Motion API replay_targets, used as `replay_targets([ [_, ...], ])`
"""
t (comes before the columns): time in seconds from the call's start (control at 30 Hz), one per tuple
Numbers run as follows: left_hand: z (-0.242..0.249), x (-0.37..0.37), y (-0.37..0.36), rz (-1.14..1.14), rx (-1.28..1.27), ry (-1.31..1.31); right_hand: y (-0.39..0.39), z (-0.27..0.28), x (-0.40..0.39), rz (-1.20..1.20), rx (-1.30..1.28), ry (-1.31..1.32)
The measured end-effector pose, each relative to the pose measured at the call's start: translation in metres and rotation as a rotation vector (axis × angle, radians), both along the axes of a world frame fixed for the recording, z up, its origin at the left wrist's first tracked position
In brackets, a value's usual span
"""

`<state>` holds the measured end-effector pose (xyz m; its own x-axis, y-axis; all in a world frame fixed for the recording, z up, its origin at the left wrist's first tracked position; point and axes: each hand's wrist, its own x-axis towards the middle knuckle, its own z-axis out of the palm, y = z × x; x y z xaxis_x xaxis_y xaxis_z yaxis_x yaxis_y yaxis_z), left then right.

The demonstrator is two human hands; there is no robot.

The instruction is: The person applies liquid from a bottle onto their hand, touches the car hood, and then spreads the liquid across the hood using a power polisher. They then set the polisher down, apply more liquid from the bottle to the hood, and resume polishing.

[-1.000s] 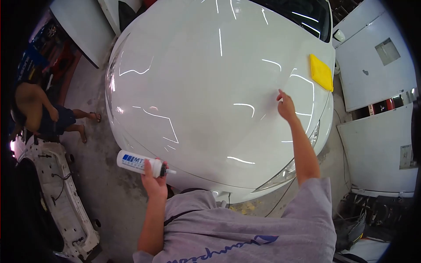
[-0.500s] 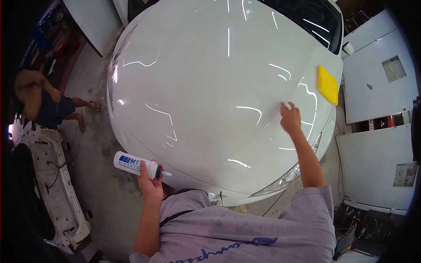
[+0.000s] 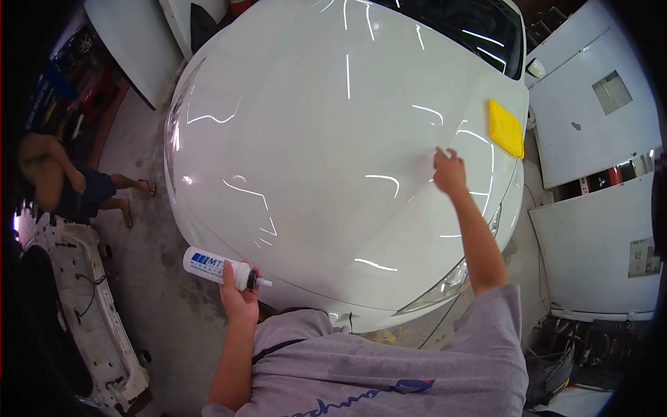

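Note:
In the head view, my left hand is closed around a white squeeze bottle with blue lettering. The bottle lies nearly level, its black collar and pale nozzle pointing right, near the car's front edge. My right hand is stretched out over the glossy white car hood, fingers bent and their tips at the paint. Something pale shows between those fingers, but what it is I cannot make out. Farther up to the right, a folded yellow cloth rests on the hood near its side edge.
At the left stands another person, by a stripped white car body part. White panels stand along the right. The headlight is below my right forearm, and the windshield is at the top right.
My right hand has shifted slightly up and left in view, still at the hood. The whole view has moved a little; my left hand keeps the bottle in about the same place.

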<state>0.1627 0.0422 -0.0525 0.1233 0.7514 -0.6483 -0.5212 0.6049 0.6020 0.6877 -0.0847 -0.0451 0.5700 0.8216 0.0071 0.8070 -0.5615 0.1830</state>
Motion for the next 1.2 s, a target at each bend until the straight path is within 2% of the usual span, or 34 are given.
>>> replay_targets([
  [0.07,0.003,0.002,-0.001,0.000,-0.002,0.009,0.005,0.009,0.032,-0.094,0.008,0.006],
  [0.17,0.000,0.000,-0.002,0.010,-0.006,-0.009,0.016,0.030,0.052,-0.082,-0.066,-0.043],
  [0.23,-0.006,-0.001,-0.001,0.008,-0.024,-0.042,0.016,0.022,0.063,-0.121,-0.151,-0.080],
  [0.3,-0.001,0.004,-0.001,0.023,-0.006,-0.016,0.025,-0.007,0.087,-0.244,-0.348,-0.007],
  [0.33,0.002,0.005,-0.002,0.010,-0.013,0.026,0.027,-0.008,0.093,-0.229,-0.339,-0.010],
  [0.4,0.005,0.007,0.000,0.030,-0.013,0.004,0.038,0.031,0.073,0.003,-0.287,0.023],
  [0.43,0.002,0.006,0.000,0.025,-0.021,-0.001,0.043,0.021,0.078,0.009,-0.284,0.019],
  [0.5,0.001,0.005,-0.002,0.009,-0.031,-0.003,0.043,-0.010,0.085,-0.201,-0.315,0.077],
  [0.6,0.002,0.006,0.002,0.006,-0.064,-0.033,0.056,0.020,0.055,-0.062,-0.348,0.013],
  [0.67,-0.001,0.003,0.002,-0.036,-0.065,-0.008,0.048,0.007,0.033,-0.113,-0.313,0.009],
  [0.73,-0.001,0.003,0.004,-0.052,-0.078,-0.029,0.053,0.023,0.006,-0.067,-0.435,-0.074],
  [0.8,-0.002,0.002,0.005,-0.054,-0.093,-0.054,0.037,0.010,-0.027,-0.061,-0.333,-0.088],
  [0.83,-0.003,-0.001,0.007,-0.101,-0.085,-0.061,0.035,0.019,-0.039,-0.079,-0.414,-0.058],
  [0.9,-0.009,0.001,0.010,-0.153,-0.074,-0.090,0.018,-0.021,-0.058,-0.051,-0.281,-0.139],
  [0.93,-0.014,0.000,0.012,-0.172,-0.097,-0.102,0.010,-0.028,-0.081,-0.037,-0.298,-0.108],
  [1.0,-0.014,-0.007,0.015,-0.221,-0.119,-0.112,-0.004,-0.046,-0.124,-0.006,-0.136,-0.122],
  [1.07,-0.010,-0.006,0.015,-0.251,-0.142,-0.113,-0.010,-0.057,-0.177,-0.052,-0.140,-0.067],
  [1.13,-0.015,-0.010,0.021,-0.328,-0.143,-0.131,-0.015,-0.064,-0.215,-0.064,0.042,-0.062],
  [1.2,-0.018,-0.017,0.024,-0.433,-0.193,-0.162,-0.010,-0.052,-0.248,-0.120,-0.033,-0.029],
])
